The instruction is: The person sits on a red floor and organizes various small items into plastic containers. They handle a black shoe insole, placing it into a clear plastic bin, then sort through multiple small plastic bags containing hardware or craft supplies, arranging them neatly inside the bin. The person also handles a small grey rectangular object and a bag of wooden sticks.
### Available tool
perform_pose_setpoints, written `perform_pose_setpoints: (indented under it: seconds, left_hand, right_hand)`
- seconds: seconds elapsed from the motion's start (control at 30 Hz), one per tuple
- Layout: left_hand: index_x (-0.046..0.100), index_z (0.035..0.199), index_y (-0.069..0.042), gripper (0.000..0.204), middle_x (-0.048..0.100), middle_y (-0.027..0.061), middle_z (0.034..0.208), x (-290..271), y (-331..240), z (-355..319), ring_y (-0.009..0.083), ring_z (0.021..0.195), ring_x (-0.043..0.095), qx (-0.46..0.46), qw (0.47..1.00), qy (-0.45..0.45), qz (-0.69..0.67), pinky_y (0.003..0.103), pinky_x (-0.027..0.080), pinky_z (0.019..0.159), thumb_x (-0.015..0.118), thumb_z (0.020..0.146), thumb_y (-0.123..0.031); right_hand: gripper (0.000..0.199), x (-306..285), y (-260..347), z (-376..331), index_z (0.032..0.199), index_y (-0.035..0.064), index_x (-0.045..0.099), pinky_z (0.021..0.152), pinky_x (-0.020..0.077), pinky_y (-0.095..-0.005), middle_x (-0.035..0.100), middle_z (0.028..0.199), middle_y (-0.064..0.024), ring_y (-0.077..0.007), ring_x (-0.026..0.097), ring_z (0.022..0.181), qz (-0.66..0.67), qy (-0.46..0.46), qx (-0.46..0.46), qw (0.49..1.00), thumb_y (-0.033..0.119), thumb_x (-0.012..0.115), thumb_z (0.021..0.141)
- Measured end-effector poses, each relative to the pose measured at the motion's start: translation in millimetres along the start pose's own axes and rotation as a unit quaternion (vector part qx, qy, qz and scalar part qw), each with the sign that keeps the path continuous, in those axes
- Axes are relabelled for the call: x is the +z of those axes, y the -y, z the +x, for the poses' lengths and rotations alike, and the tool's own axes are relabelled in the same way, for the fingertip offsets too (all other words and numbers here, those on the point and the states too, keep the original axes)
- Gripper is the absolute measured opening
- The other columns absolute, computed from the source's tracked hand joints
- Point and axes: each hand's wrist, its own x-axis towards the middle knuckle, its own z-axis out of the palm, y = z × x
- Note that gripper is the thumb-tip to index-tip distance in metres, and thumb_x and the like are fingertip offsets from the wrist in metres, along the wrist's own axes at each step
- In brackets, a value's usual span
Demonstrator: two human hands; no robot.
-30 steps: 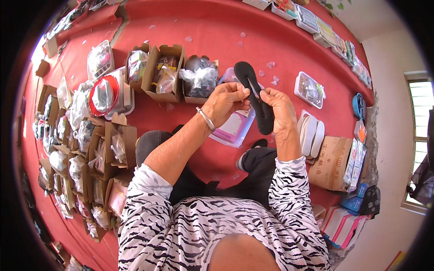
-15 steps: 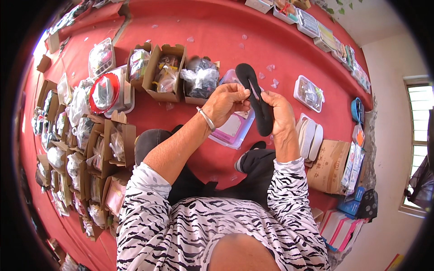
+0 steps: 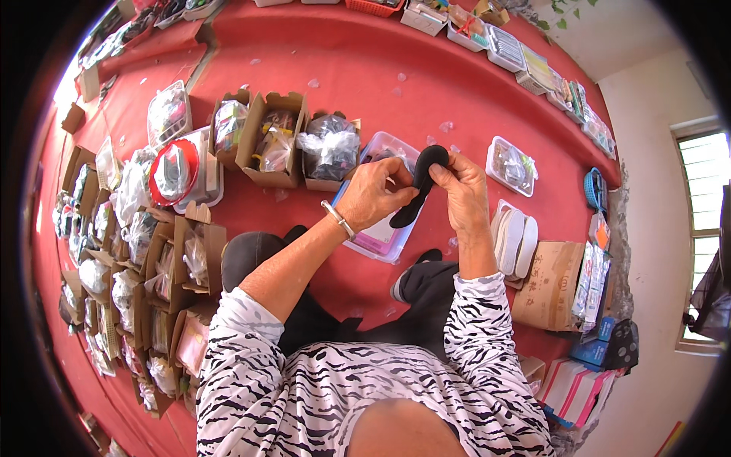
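The left hand (image 3: 375, 195) and right hand (image 3: 464, 194) are pinching a black insole (image 3: 421, 183) between them, partly hiding a plastic box (image 3: 390, 140); cardboard boxes (image 3: 268, 178) are standing leftward, white pads (image 3: 525, 250) lying rightward.

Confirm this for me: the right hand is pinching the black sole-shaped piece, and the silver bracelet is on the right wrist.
Wrong wrist: the head view shows the silver bracelet on the left wrist, not the right. The right hand is indeed pinching the black sole-shaped piece.
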Motion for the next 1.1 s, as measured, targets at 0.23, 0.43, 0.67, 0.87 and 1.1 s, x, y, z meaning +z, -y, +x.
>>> perform_pose_setpoints:
  seconds: [0.23, 0.43, 0.67, 0.87, 1.1]
  left_hand:
    - [0.051, 0.114, 0.005, 0.046, 0.057, 0.0106, 0.109, 0, 14, -1, 0.0142, 0.1, 0.054, -0.082, 0.912, 0.176, -0.361, 0.029, 0.046, 0.085, 0.069, 0.081, -0.02]
    - [0.056, 0.108, 0.005, 0.04, 0.062, 0.0055, 0.091, -8, -4, -3, 0.0105, 0.082, 0.056, -0.085, 0.944, 0.145, -0.286, 0.026, 0.046, 0.077, 0.07, 0.08, -0.019]
    - [0.06, 0.098, -0.001, 0.027, 0.062, -0.0004, 0.079, -7, 3, -2, 0.0046, 0.07, 0.053, -0.07, 0.966, 0.086, -0.233, 0.019, 0.043, 0.063, 0.072, 0.078, -0.014]
    - [0.059, 0.095, -0.002, 0.025, 0.059, -0.0017, 0.075, -2, 1, 1, 0.0037, 0.066, 0.051, -0.054, 0.973, 0.074, -0.212, 0.019, 0.041, 0.057, 0.073, 0.076, -0.013]
    - [0.059, 0.096, 0.002, 0.031, 0.062, 0.0043, 0.08, 0, 0, 3, 0.0089, 0.071, 0.058, -0.071, 0.974, 0.085, -0.197, 0.024, 0.048, 0.064, 0.074, 0.075, -0.015]
  right_hand:
    - [0.018, -18, -9, 4, 0.1, 0.0057, 0.064, 0.08, 0.0457, -0.0274, 0.064, 0.09, -0.0062, -0.0155, 0.058, 0.084, 0.194, 0.092, -0.019, 0.976, 0.006, 0.063, 0.082]
    - [0.022, -23, -11, 4, 0.102, 0.0061, 0.063, 0.083, 0.0449, -0.0309, 0.063, 0.093, -0.0084, -0.019, 0.058, 0.09, 0.192, 0.116, -0.027, 0.974, 0.008, 0.064, 0.081]
    - [0.032, -6, 19, 1, 0.104, 0.0014, 0.06, 0.084, 0.046, -0.0298, 0.064, 0.092, -0.0084, -0.0172, 0.06, 0.089, 0.114, 0.123, -0.051, 0.984, 0.008, 0.071, 0.074]
    - [0.033, -5, 21, -3, 0.102, 0.0014, 0.061, 0.084, 0.046, -0.0289, 0.064, 0.091, -0.0094, -0.0167, 0.06, 0.088, 0.019, 0.064, -0.079, 0.995, 0.012, 0.073, 0.073]
    - [0.011, -8, 20, -8, 0.09, 0.0009, 0.061, 0.079, 0.0459, -0.0274, 0.065, 0.084, -0.0095, -0.014, 0.06, 0.08, -0.066, 0.014, -0.131, 0.989, 0.008, 0.062, 0.082]
